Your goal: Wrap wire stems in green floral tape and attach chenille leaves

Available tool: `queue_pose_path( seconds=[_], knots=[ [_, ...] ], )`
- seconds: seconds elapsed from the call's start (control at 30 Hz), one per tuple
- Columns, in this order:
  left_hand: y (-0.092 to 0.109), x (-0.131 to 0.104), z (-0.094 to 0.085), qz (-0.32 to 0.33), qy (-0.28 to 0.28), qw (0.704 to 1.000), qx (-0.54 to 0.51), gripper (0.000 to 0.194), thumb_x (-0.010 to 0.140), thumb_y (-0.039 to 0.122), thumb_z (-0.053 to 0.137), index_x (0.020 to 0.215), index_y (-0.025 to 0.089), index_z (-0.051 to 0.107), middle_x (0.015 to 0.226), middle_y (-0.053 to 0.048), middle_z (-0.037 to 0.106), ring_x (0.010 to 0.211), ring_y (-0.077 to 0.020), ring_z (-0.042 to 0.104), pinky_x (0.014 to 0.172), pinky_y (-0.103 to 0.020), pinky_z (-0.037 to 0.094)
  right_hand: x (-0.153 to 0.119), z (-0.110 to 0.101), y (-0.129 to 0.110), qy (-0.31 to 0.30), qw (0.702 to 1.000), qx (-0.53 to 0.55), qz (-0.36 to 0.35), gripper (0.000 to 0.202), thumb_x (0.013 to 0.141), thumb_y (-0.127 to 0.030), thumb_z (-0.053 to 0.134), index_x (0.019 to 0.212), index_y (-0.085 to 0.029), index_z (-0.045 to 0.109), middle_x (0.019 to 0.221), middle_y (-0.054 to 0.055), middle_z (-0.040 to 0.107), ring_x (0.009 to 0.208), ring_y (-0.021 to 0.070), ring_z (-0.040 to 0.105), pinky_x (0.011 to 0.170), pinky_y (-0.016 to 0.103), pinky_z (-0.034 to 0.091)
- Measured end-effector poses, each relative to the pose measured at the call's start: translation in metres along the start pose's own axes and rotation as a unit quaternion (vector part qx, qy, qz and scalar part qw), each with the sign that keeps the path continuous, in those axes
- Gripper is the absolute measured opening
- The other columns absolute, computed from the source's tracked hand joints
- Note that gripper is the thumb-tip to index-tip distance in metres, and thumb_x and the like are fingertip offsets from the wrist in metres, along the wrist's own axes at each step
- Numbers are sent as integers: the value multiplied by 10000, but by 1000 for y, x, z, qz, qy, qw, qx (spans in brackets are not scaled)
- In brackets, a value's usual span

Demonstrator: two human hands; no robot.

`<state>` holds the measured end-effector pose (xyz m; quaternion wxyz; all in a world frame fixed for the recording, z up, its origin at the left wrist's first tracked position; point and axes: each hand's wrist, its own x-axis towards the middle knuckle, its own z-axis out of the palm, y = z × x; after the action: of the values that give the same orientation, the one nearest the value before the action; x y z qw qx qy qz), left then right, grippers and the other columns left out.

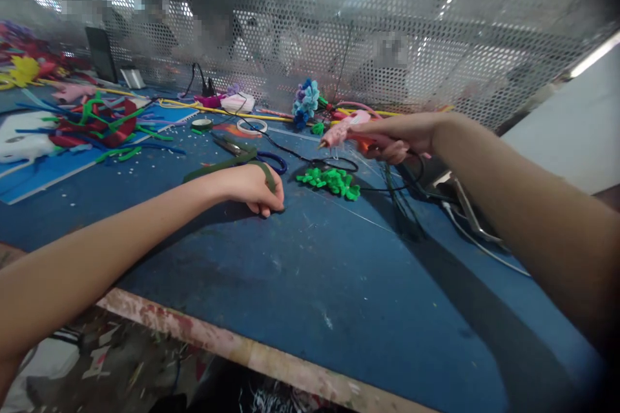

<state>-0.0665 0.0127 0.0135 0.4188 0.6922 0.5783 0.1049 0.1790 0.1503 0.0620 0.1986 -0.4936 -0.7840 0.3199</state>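
Observation:
My left hand [259,190] is closed in a pinch low over the blue tabletop. A strip of dark green floral tape [217,166] trails to its left and passes over the back of the hand; its end at the fingertips is hard to make out. My right hand [394,142] is wrapped round a pink hot glue gun [341,130], raised above the table with its nozzle pointing left. Below the nozzle lies a bunch of bright green fuzzy pipe-cleaner pieces [329,182]. Scissors [271,160] with blue handles rest just behind my left hand.
A black cord [290,151] crosses the table near the glue gun. A phone-like device [472,210] with a white cable lies beneath my right forearm. Pipe cleaners [104,122] are heaped at left. A blue flower bunch [306,102] stands before the perforated metal screen [300,19].

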Motion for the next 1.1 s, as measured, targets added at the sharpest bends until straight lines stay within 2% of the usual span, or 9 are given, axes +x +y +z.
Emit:
queue_pose_path(
  seconds=[0.03, 0.13, 0.33, 0.47, 0.57, 0.7, 0.87, 0.97, 1.1],
  knots=[
    [1, 0, 0, -4, 2, 1000, -3, 84, 612, 220, 645, 624, 164, 583, 493, 21, 589, 515, -124, 590, 484, -207, 436, 2, 0, 9, -48, 999, 21, 15, 364, 694, -539, 617, 749, -180, 588, 488, -49, 433, 307, 9, 251, 300, 189, 202],
    [1, -2, 0, -9, 3, 1000, -9, 92, 617, 220, 647, 625, 158, 579, 477, 23, 584, 497, -118, 579, 475, -202, 439, 11, 4, 30, 30, 999, 43, -8, 304, 791, -490, 495, 724, -194, 511, 477, -56, 365, 334, 47, 279, 328, 210, 272],
    [-1, -1, -2, -1, -5, 1000, -16, 134, 627, 262, 650, 662, 153, 580, 506, 17, 585, 522, -121, 588, 467, -192, 448, 30, 28, 41, 117, 990, -19, -73, 244, 697, -295, 623, 876, -157, 533, 607, -8, 503, 498, 127, 472, 479, 261, 389],
    [-1, -1, -4, 1, -16, 999, -31, 151, 634, 275, 651, 683, 153, 575, 525, 24, 577, 527, -111, 588, 457, -176, 442, 44, 52, 43, 115, 986, -47, -113, 243, 728, -304, 585, 912, -149, 557, 747, 20, 570, 656, 156, 531, 604, 270, 421],
    [-2, -2, -6, -1, -24, 999, -44, 156, 633, 278, 656, 690, 154, 581, 539, 22, 581, 544, -112, 596, 460, -171, 440, 52, 61, 48, 95, 986, -64, -121, 245, 716, -318, 604, 885, -144, 572, 731, 24, 580, 641, 154, 531, 596, 268, 421],
    [-1, -4, -7, -12, -28, 995, -94, 162, 629, 270, 666, 709, 154, 587, 569, 8, 615, 589, -126, 622, 498, -186, 458, 48, 49, 57, 66, 987, -77, -122, 357, 642, -342, 688, 918, -139, 588, 712, 25, 593, 603, 149, 531, 569, 268, 425],
    [2, -3, -5, 4, -9, 988, -151, 165, 637, 249, 678, 723, 140, 589, 622, -23, 656, 618, -121, 628, 568, -205, 477, 36, 33, 71, 33, 986, -85, -139, 365, 642, -233, 688, 983, -141, 595, 833, 33, 636, 708, 147, 575, 649, 260, 452],
    [1, -1, -3, 33, 14, 985, -171, 180, 655, 272, 678, 740, 138, 594, 632, -27, 655, 612, -118, 620, 568, -211, 478, 37, 35, 75, 49, 984, -95, -145, 395, 660, -206, 668, 1037, -133, 574, 913, 56, 638, 754, 153, 582, 686, 266, 457],
    [0, 1, -1, 69, 46, 985, -155, 182, 682, 298, 670, 731, 132, 615, 555, -8, 610, 506, -87, 559, 427, -160, 380, 44, 39, 71, 85, 978, -113, -152, 378, 667, -217, 666, 1027, -133, 583, 937, 66, 634, 786, 175, 574, 709, 293, 448]
  ],
)
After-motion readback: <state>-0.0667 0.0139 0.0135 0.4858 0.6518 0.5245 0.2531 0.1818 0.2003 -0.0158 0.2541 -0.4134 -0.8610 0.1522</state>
